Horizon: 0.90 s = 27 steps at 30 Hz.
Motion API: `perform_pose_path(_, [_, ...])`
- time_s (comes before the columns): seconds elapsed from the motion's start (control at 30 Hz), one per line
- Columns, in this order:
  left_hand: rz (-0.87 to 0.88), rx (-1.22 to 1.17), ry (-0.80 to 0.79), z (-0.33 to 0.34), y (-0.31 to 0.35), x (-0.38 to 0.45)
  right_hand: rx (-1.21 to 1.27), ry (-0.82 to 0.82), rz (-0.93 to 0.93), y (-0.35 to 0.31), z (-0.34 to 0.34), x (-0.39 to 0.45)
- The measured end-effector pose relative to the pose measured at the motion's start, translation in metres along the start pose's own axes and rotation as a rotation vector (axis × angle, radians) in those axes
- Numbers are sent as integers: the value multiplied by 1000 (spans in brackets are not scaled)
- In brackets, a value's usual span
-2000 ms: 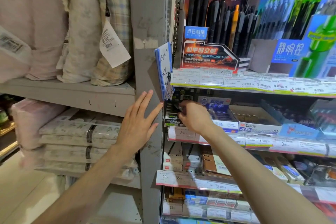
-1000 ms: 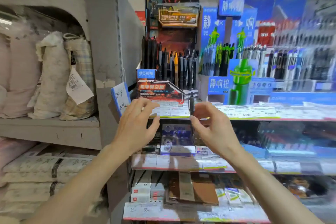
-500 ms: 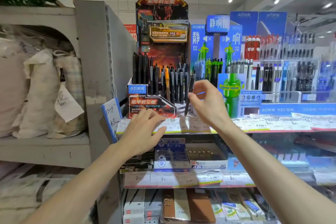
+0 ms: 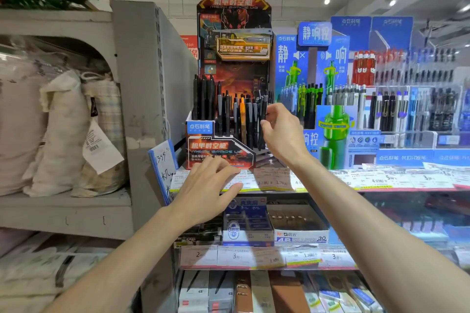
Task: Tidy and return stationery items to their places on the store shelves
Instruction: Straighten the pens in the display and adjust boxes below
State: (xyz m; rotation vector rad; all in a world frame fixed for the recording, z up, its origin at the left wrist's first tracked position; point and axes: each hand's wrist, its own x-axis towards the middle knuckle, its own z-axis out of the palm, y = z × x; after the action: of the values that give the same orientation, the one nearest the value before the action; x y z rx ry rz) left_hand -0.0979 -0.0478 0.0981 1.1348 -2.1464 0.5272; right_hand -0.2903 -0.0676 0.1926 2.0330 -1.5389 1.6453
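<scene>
A dark pen [image 4: 262,124] is pinched upright in the closed grip of the right hand [image 4: 282,134] at the right edge of the orange pen display [image 4: 218,152], below which the empty, loosely spread left hand [image 4: 206,190] is rested on the shelf's price strip [image 4: 274,181].

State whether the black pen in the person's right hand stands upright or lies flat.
Upright. The black pen stands vertical between the right hand's fingers, level with the display's standing pens.

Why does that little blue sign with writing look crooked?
The handwritten blue sign hangs tilted off the shelf's left end, beside the grey post, not flat among the price labels. It looks knocked askew.
</scene>
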Motion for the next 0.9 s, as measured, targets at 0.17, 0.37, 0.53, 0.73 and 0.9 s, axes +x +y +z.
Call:
perform_pose_path(0.17, [3,-9,10,0,-1,-1,-30,-41,23,-2,3,9])
perform_pose_path(0.37, [0,-17,3,3,-3,0,-61,-95,79,2,16,15])
perform_pose_path(0.53, [-6,-36,8,3,-3,0,-114,-102,118,6,21,15])
perform_pose_path(0.73, [-9,-45,5,3,-4,0,-166,-79,132,3,29,13])
perform_pose_path(0.9, [-9,-47,3,2,-3,0,-175,-75,142,2,29,14])
